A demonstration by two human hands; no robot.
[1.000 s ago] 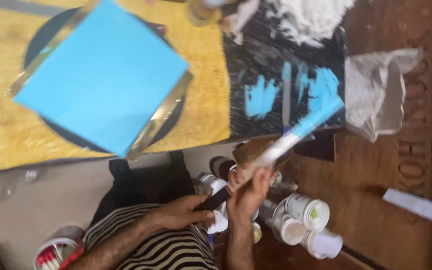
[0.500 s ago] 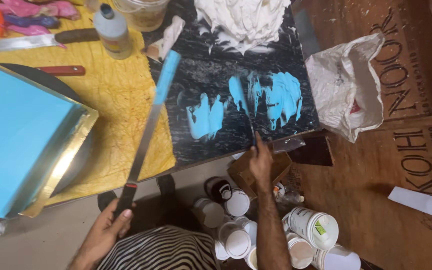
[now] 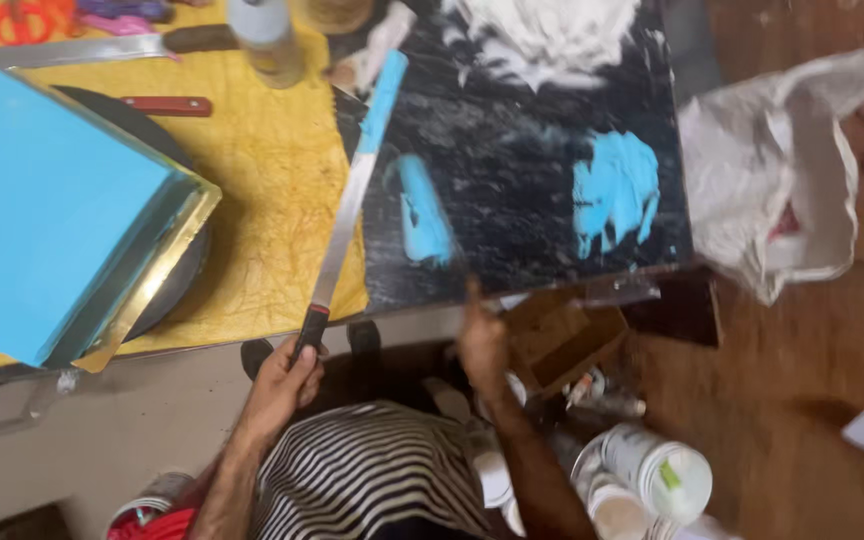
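My left hand [image 3: 287, 378] grips the black handle of a long metal spatula [image 3: 347, 215]. Its blade lies slantwise across the yellow table cover [image 3: 262, 200] and its far tip is coated in blue icing. My right hand [image 3: 480, 340] is blurred, just below the front edge of a black board [image 3: 512, 170], with one finger raised toward it. The board carries blue icing smears [image 3: 614, 190] and a white icing heap [image 3: 542, 30]. A square blue cake [image 3: 47, 205] on a gold base sits on a dark round stand at the left.
A crumpled white plastic bag [image 3: 772, 170] lies to the right of the board. A bottle [image 3: 264, 35], a long knife [image 3: 62, 52], a red-handled tool [image 3: 167, 105] and scissors [image 3: 22, 20] lie at the back. White tubs [image 3: 657, 470] stand on the floor by my striped shirt.
The view has shifted closer. The spatula blade has swung right, toward the black board. My right hand has dropped from the board's edge to just below it.
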